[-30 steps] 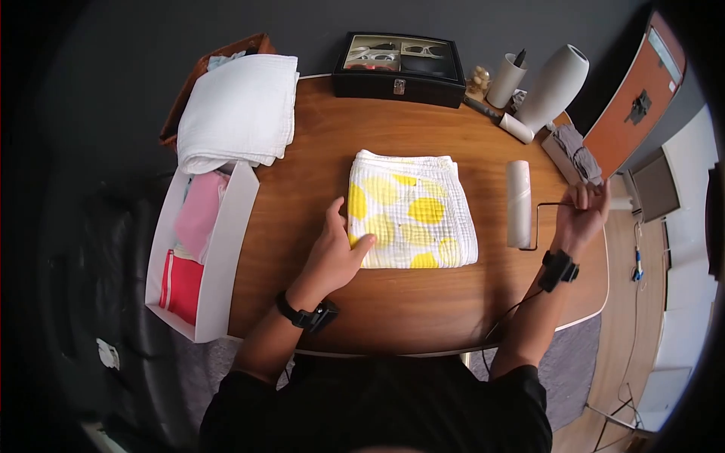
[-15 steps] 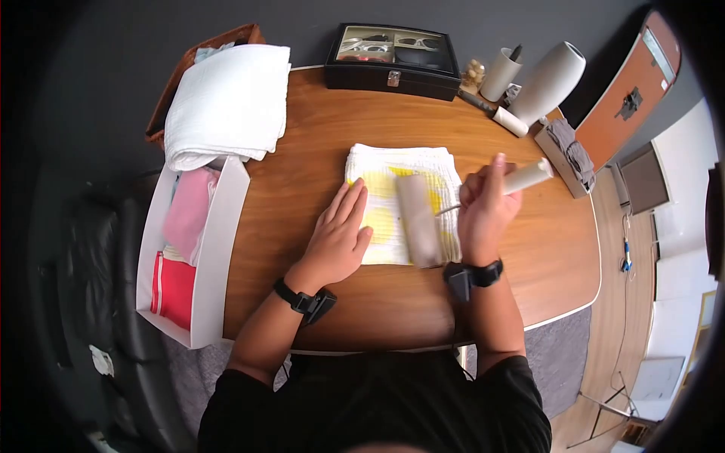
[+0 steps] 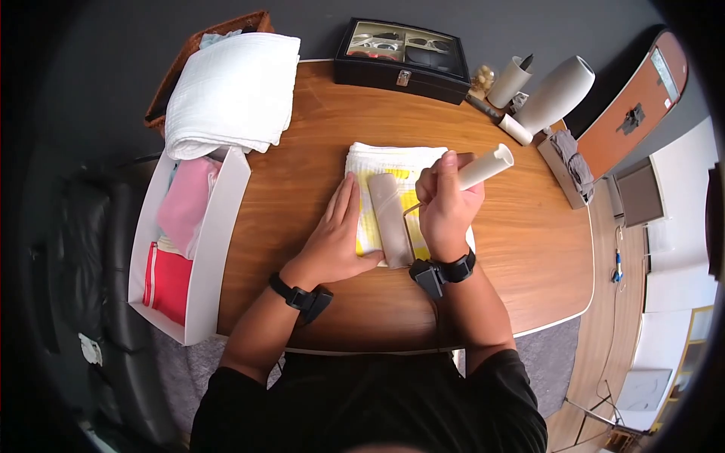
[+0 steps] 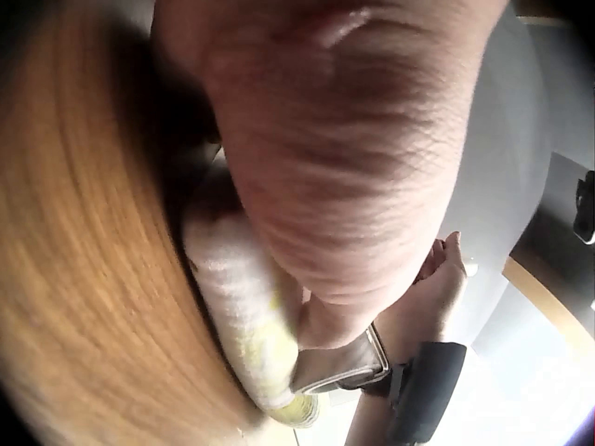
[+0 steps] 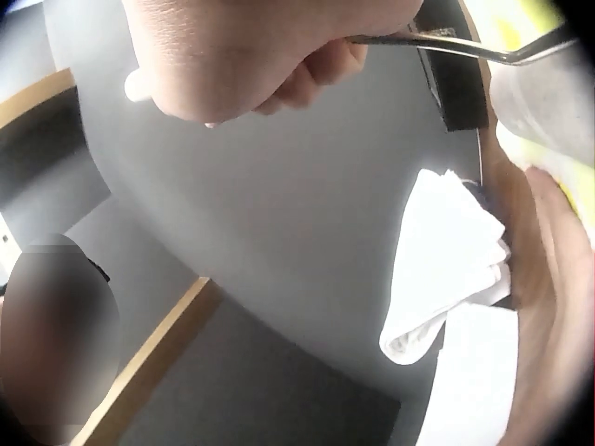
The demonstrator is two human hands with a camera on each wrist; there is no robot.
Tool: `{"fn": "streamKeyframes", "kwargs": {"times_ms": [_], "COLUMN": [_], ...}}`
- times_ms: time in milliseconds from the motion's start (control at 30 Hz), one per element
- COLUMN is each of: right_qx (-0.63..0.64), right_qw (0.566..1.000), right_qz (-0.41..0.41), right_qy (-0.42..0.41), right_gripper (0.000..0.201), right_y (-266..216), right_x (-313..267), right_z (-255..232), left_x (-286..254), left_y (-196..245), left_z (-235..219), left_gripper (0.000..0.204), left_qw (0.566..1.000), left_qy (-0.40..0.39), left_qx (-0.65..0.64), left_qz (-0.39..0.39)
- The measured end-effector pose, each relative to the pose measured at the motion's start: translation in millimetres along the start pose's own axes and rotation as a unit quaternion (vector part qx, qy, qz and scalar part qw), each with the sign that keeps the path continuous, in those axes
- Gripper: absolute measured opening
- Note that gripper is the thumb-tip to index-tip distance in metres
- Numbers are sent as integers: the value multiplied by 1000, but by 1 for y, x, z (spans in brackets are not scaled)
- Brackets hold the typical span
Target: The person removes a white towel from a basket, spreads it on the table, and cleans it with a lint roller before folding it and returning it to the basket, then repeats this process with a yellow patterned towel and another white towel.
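Observation:
A folded white cloth with yellow spots (image 3: 368, 156) lies on the wooden table in front of me. Along its left edge rests my left hand (image 3: 326, 243), fingers straight and thumb stretched toward the roller. My right hand (image 3: 451, 211) grips the white handle of a lint roller (image 3: 390, 219), the handle's end sticking up to the right past my thumb. The roller's pale cylinder lies lengthwise over the middle of the cloth, between my hands. In the right wrist view its bent metal rod (image 5: 446, 44) runs out from my curled fingers.
At the left stand a white box (image 3: 205, 283) with pink and red fabric and a brown basket topped by a folded white cloth (image 3: 234, 94). Along the back are a black glasses case (image 3: 434, 84), a second lint roller (image 3: 516, 130), a grey-white vase (image 3: 555, 98) and a small box of grey cloth (image 3: 563, 170).
From the table's right side, my right hand has brought the lint roller left onto the cloth. My left hand has gone from holding the cloth's edge to resting with straight fingers on it.

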State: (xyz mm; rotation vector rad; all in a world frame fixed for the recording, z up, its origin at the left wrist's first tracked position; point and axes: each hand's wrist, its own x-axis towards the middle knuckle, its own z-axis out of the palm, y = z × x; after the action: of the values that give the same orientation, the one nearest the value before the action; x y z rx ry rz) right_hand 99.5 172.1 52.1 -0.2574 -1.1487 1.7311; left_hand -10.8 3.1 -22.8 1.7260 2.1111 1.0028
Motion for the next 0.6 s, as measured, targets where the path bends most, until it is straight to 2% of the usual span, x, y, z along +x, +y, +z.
{"fn": "streamKeyframes", "kwargs": {"times_ms": [67, 267, 367, 467, 567, 600], "right_qx": [-12, -134, -128, -184, -44, 5], "right_qw": [1000, 988, 989, 981, 989, 989], "right_qz": [7, -60, -62, -65, -66, -30], "right_qy": [-21, 44, 36, -4, -124, -144], "right_gripper": [21, 22, 24, 25, 25, 26], "right_y": [-3, -35, -50, -60, -60, -58], "right_x": [2, 31, 41, 39, 35, 32], "right_z": [-4, -54, -59, -42, -27, -21], "left_x": [0, 0, 0, -2, -3, -3], "left_y": [-2, -2, -1, -2, -4, -6], "left_z": [2, 6, 4, 3, 2, 3], "left_gripper": [131, 130, 130, 131, 136, 137], "left_qw": [1000, 999, 1000, 1000, 999, 999], "left_qy": [7, -2, 2, 13, 13, 18], "left_qx": [14, 35, 25, -9, -34, -39], "left_qz": [10, 15, 15, -7, -19, -19]}}
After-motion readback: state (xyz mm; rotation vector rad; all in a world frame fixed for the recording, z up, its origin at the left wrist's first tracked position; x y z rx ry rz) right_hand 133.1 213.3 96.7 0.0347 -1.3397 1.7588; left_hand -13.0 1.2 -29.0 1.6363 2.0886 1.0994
